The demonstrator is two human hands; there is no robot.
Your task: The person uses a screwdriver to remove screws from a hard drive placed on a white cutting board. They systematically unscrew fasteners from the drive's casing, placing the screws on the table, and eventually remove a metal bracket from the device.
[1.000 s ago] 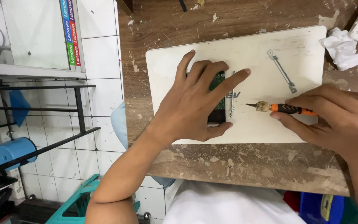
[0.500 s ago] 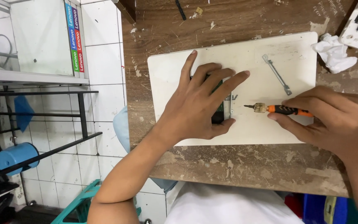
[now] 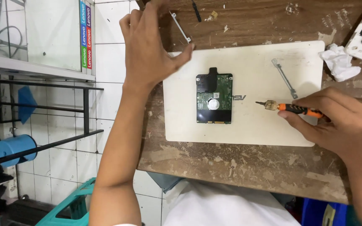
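Operator: Status of left hand [image 3: 149, 50]?

Technician: Lifted off the hard drive [image 3: 214, 98] it covered half a second ago; now raised over the table's upper left edge, fingers spread, holding nothing.

Operator: Drive location?

Technician: Fully exposed, circuit board up, flat on the closed white laptop [image 3: 248, 125], left of centre.

Operator: Right hand [image 3: 336, 121]?

Technician: Position unchanged. Fingers closed around the orange-handled screwdriver [image 3: 290, 109], tip pointing left toward the drive, apart from it. Metal bracket [image 3: 285, 78] lies just above.

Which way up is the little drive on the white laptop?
Circuit side up. The hard drive lies flat on the shut white laptop, its green board with tiny parts showing.
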